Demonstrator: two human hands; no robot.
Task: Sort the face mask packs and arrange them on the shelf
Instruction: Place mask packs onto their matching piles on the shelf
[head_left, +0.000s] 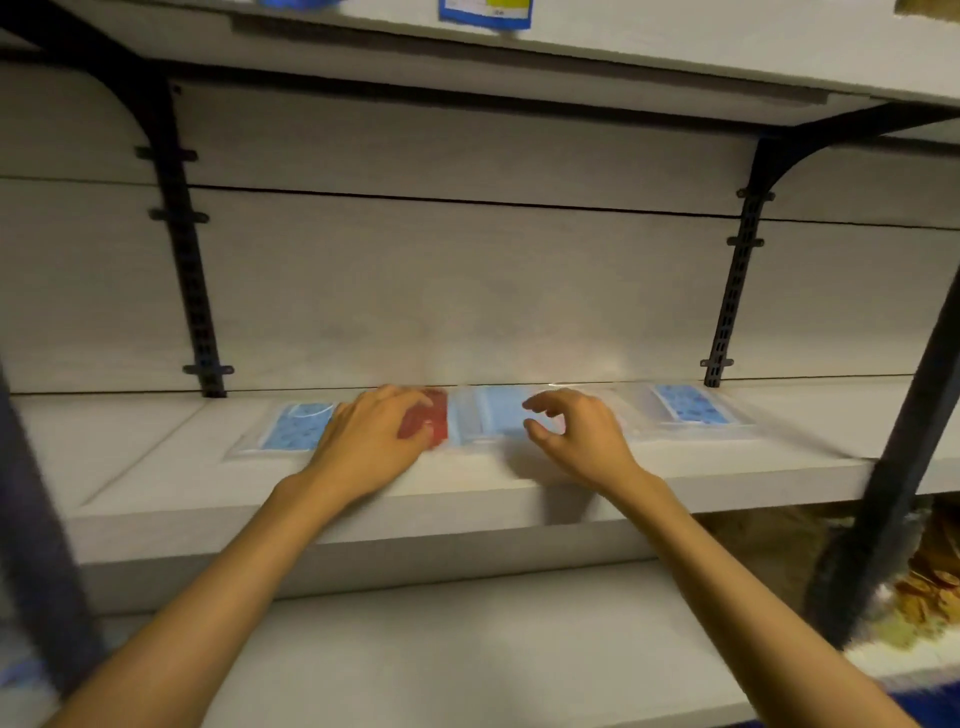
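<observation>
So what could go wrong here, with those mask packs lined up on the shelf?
The left hand lies over the red mask pack, which sits against the plain blue pack, so sliding one may drag the other out of line. The right hand hovers with curled fingers over that blue pack; a glossy wrapper might slip when pinched. The patterned packs at both ends could get mixed up.

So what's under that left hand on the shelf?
A red mask pack lies under the left hand; the fingers cover most of it, so its left part is hidden.
</observation>
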